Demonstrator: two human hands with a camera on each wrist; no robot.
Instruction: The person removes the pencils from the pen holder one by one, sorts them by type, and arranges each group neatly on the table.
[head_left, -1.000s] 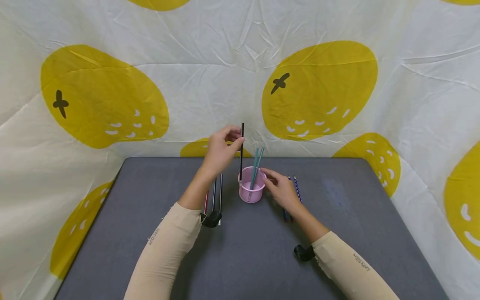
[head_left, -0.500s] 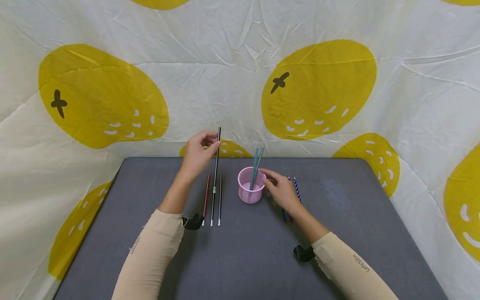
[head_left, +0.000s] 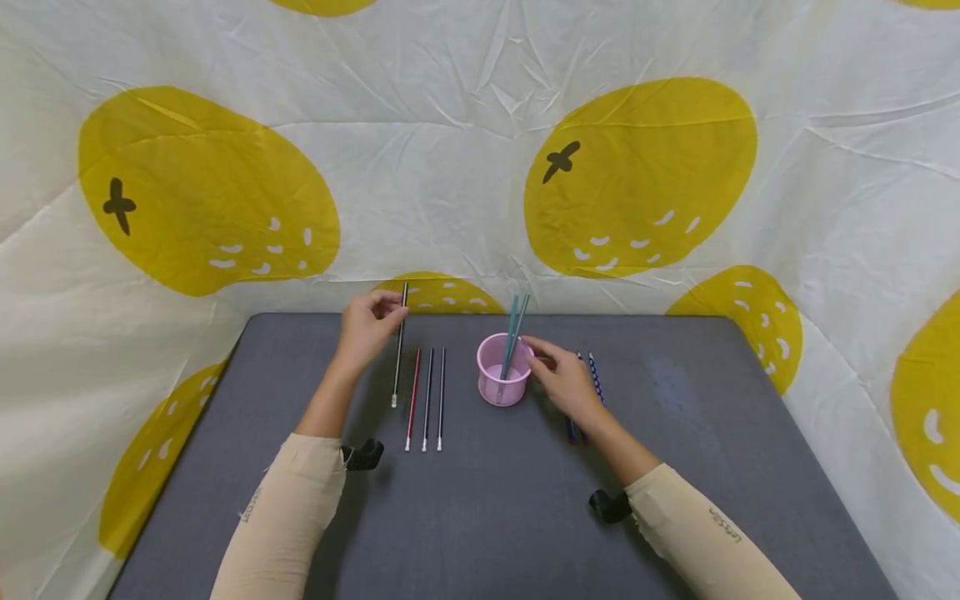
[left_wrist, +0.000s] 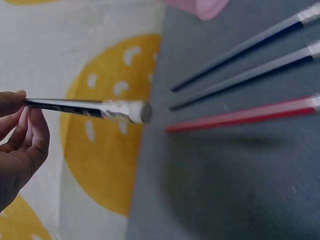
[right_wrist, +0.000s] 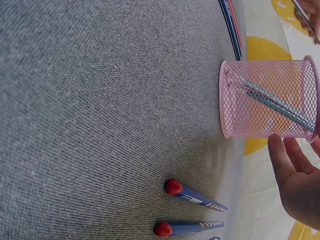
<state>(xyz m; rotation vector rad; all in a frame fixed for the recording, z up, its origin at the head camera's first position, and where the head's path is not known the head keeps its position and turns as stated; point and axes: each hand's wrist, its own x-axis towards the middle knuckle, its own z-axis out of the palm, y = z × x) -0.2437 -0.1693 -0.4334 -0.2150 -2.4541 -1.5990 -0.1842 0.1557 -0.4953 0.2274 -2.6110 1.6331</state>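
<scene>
My left hand point(head_left: 367, 329) pinches a black pencil point(left_wrist: 75, 106) near its upper end, with its white eraser pointing down. In the head view it hangs just left of a row made up of one red pencil point(head_left: 413, 400) and two dark pencils point(head_left: 427, 404). A pink mesh pen cup point(head_left: 503, 392) stands upright with teal pencils point(right_wrist: 272, 100) leaning inside it. At the cup's right side my right hand point(head_left: 566, 385) holds it, thumb against the wall and fingertips near the rim. Dotted blue pencils point(right_wrist: 197, 196) with red ends lie beyond that hand, partly hidden by it in the head view.
A dark grey cloth-covered table point(head_left: 495, 517) lies under everything. Behind it hangs a white sheet point(head_left: 435, 192) with big yellow shapes, close to the table's far edge.
With the black pencil, my left hand has moved left and lower, from over the cup to left of the pencil row. The right hand and the cup have stayed put.
</scene>
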